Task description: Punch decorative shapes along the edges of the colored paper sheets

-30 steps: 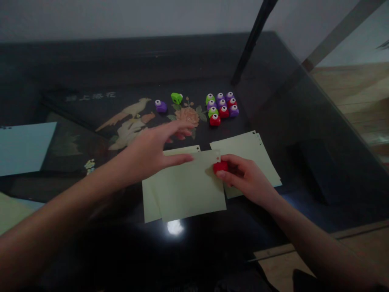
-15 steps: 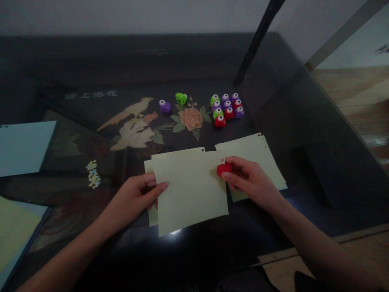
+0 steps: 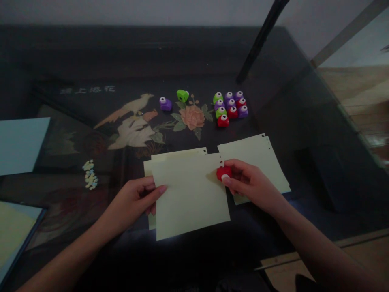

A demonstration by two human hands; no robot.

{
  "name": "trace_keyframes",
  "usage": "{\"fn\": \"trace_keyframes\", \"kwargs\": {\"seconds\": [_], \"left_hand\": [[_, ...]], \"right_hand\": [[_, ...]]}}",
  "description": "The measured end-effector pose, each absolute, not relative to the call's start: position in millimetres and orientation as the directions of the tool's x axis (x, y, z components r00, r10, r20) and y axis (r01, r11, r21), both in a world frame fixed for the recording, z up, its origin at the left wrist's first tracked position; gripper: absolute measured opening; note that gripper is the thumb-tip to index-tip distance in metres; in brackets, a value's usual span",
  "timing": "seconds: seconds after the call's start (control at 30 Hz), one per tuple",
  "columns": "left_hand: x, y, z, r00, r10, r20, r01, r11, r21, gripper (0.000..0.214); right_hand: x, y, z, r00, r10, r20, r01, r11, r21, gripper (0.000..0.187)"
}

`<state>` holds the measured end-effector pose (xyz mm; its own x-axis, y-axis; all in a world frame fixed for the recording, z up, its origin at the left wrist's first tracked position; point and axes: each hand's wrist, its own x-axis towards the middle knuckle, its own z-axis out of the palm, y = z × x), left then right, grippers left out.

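My left hand (image 3: 138, 200) pinches the left edge of a pale yellow sheet (image 3: 190, 194), thumb on top. The sheet lies over another yellow sheet (image 3: 150, 167) on the dark glass table (image 3: 288, 101). My right hand (image 3: 249, 182) is closed round a small red paper punch (image 3: 223, 173) at the sheet's upper right corner. A second pile of yellow sheets (image 3: 258, 154) lies under and beyond my right hand, with small punched holes at its corner.
Several small punches, red, green and purple, cluster (image 3: 230, 107) at the back right. A purple punch (image 3: 165, 104) and a green punch (image 3: 182, 95) stand apart to the left. A blue sheet (image 3: 21, 144) lies far left. A dark pole (image 3: 261, 38) leans behind.
My left hand drew back from over the sheets and took the top sheet's left edge. The right hand stayed on the red punch at the corner.
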<state>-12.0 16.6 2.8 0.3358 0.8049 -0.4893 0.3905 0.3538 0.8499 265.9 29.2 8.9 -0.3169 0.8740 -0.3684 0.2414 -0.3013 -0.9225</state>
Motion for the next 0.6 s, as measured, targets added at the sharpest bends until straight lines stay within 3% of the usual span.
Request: {"fn": "trace_keyframes", "kwargs": {"seconds": [0.6], "left_hand": [[-24.6,26.8,16.1,0.216,0.841,-0.497,0.451,0.365,0.814,0.029]], "right_hand": [[275.9,30.1,11.3,-0.302,0.878,-0.371,0.232,-0.31,-0.922,0.025]]}}
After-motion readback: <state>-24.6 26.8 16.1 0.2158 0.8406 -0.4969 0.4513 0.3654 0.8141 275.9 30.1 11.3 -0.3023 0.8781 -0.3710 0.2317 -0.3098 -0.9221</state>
